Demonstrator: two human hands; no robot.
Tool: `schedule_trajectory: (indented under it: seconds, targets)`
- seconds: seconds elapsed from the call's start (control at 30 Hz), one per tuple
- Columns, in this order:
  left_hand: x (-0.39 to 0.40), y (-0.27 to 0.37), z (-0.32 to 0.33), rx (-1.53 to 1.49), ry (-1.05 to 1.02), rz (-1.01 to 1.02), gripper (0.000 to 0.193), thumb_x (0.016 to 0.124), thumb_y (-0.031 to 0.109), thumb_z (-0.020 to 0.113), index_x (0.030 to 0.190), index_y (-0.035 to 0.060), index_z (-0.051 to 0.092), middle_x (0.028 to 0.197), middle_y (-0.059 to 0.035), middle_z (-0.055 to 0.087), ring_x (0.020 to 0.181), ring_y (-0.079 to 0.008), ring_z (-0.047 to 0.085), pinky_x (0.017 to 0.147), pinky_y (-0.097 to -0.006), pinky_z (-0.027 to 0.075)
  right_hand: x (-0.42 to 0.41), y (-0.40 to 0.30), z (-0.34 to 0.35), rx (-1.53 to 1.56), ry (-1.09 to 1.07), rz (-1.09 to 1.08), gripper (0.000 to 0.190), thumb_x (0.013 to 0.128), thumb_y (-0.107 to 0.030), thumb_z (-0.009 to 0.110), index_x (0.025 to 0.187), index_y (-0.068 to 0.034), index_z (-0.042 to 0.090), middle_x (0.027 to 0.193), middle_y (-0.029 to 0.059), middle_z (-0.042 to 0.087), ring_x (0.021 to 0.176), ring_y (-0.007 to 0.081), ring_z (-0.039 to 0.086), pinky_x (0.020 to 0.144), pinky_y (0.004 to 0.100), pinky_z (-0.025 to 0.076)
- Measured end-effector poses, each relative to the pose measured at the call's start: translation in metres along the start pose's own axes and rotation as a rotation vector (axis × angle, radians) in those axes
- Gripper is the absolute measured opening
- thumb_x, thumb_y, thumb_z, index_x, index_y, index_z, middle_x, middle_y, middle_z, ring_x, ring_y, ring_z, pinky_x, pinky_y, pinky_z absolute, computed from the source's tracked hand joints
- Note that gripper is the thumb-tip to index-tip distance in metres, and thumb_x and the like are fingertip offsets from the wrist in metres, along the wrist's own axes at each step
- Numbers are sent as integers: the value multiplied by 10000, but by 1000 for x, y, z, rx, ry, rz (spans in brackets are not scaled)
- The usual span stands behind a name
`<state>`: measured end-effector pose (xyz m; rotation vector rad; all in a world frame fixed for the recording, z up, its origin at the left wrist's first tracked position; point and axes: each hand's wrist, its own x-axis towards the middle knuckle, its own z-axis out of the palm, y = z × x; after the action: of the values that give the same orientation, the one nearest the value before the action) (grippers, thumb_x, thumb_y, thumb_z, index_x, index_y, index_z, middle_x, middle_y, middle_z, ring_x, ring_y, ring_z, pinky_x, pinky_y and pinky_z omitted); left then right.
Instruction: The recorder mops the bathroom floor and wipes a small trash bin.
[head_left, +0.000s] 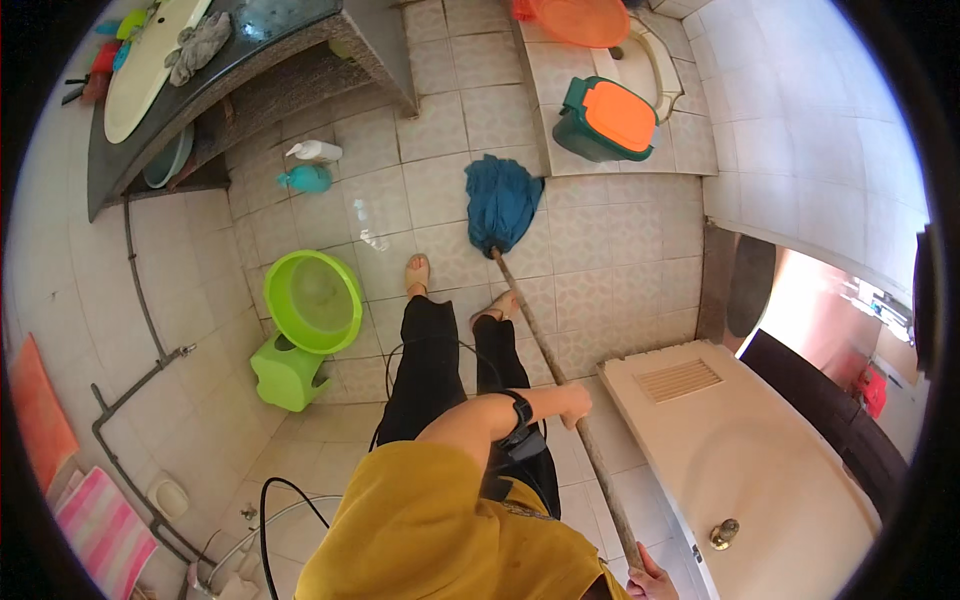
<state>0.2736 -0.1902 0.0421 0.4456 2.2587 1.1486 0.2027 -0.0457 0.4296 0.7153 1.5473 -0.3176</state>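
A mop with a long wooden handle (536, 326) and a blue cloth head (502, 206) slants across the tiled floor. Its cloth lies spread on the tiles in front of my feet, close to a raised tiled step. My left hand (576, 405) is wrapped around the middle of the handle, the arm reaching across my body. Lower down, at the bottom edge of the picture, my right hand (651, 577) grips the handle near its upper end; part of this hand is cut off.
Left of my feet stand a green basin (326, 300) and a green plastic stool (289, 371). Two bottles (319, 151) (307, 179) are under the counter (255, 97). A lidded bin (611, 120) sits on the step (562, 154) by a squat toilet (664, 67). An open door (739, 465) is at right.
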Motion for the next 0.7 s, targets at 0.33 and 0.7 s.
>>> schedule_trajectory:
  seconds: [0.33,0.7]
  targets:
    - [-154,-106,25,-75,-27,-174,169,579,142,595,728,89,653,728,-97,625,765,-274,603,641,-398,457,80,-4,100,151,-157,28,546,827,-52,495,1323,-200,320,532,-48,344,390,32,263,342,173,204]
    - [-332,-321,20,502,747,-466,49,603,121,614,602,170,618,627,-19,552,755,-216,548,721,-358,396,159,-106,325,-123,-135,-442,508,840,-104,506,1315,-148,334,565,-81,327,426,11,292,361,159,230]
